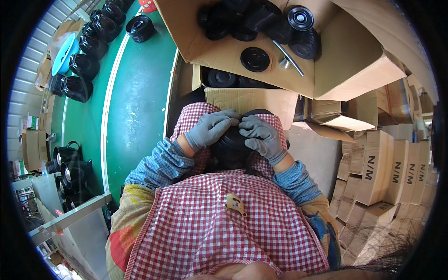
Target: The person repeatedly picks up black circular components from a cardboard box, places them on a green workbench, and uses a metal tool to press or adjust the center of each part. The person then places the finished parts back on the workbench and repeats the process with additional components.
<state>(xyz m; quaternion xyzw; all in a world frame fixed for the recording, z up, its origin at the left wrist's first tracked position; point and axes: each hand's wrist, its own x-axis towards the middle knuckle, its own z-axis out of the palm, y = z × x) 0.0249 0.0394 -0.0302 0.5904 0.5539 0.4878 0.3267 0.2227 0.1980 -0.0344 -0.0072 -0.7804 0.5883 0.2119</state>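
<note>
In my lap, between my knees, sits a shiny black rounded part (229, 147), mostly covered by my hands. My left hand (211, 128), in a grey glove, is closed on its upper left side with the fingers bent inward. On the upper right side, my right hand (263, 136), gloved the same way, curls its fingers over the part. The fingertips of both hands nearly meet at its top edge. Whether a small piece sits between them is hidden. A red-and-white checked apron (224, 219) covers my chest and legs.
A green conveyor belt (135, 121) runs along my left, with a black pulley-like part (140, 29) and glossy black housings (84, 65) on it. Ahead, an open carton (289, 77) holds black round parts and a metal T-shaped tool (289, 58). Stacked cartons (373, 163) stand right.
</note>
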